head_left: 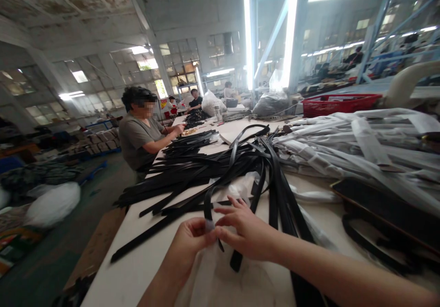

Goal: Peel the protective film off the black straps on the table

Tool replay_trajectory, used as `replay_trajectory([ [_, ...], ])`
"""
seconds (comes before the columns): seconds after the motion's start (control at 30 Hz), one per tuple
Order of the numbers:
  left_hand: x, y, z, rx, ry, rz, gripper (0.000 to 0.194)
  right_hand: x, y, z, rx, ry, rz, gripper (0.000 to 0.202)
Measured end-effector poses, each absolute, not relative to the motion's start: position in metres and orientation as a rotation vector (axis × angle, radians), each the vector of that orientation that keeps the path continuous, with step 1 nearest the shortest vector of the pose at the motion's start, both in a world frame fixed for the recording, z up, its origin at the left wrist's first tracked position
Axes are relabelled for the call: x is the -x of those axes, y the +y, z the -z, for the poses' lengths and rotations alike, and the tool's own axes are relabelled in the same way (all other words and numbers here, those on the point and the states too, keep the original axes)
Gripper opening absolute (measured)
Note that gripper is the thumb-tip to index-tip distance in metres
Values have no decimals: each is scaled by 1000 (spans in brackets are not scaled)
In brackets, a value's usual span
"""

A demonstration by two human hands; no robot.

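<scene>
My left hand (187, 245) is closed in a pinch on a clear plastic sleeve (204, 279), which hangs down over the table below the fingers. A black belt (207, 204) curves down to the same fingertips; whether its end lies inside the sleeve is hard to tell. Just to the right is my right hand (247, 229), its fingers spread and its thumb close to the left fingertips. No object shows clearly in its grip. Past both hands a heap of loose black belts (220, 165) spreads across the white table (144, 233).
White-wrapped belts (326, 146) are piled on the right, with a red basket (340, 105) behind them. A dark flat object (388, 206) lies at the right. Across the table's left edge stands a co-worker (139, 135), hands over the table. Plastic bags (55, 204) lie on the floor.
</scene>
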State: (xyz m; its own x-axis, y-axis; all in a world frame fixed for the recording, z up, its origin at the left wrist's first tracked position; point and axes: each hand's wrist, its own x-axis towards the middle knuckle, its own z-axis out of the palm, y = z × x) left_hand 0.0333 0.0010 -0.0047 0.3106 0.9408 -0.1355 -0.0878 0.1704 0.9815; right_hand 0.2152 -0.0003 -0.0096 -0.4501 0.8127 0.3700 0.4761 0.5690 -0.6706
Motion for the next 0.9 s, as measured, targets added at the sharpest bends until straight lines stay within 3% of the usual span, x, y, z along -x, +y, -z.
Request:
replay_trajectory([
  [0.23, -41, -2, 7, -1367, 1104, -767, 15, -212, 18, 22, 949, -1683, -1057, 42],
  [0.4, -39, -4, 1, -1454, 1276, -842, 40, -229, 29, 7, 1028, -1286, -1231, 44],
  [0.5, -36, -2, -2, -1496, 1339, -847, 40, -242, 32, -5, 841, -1066, -1227, 41],
  [0.77, -34, 2, 9, -1407, 1165, -797, 46, -232, 20, -3, 833, -1240, -1309, 47],
  [0.9, -33, 2, 9, -1324, 1048, -790, 36, -226, 18, 3, 884, -1353, -1314, 50],
])
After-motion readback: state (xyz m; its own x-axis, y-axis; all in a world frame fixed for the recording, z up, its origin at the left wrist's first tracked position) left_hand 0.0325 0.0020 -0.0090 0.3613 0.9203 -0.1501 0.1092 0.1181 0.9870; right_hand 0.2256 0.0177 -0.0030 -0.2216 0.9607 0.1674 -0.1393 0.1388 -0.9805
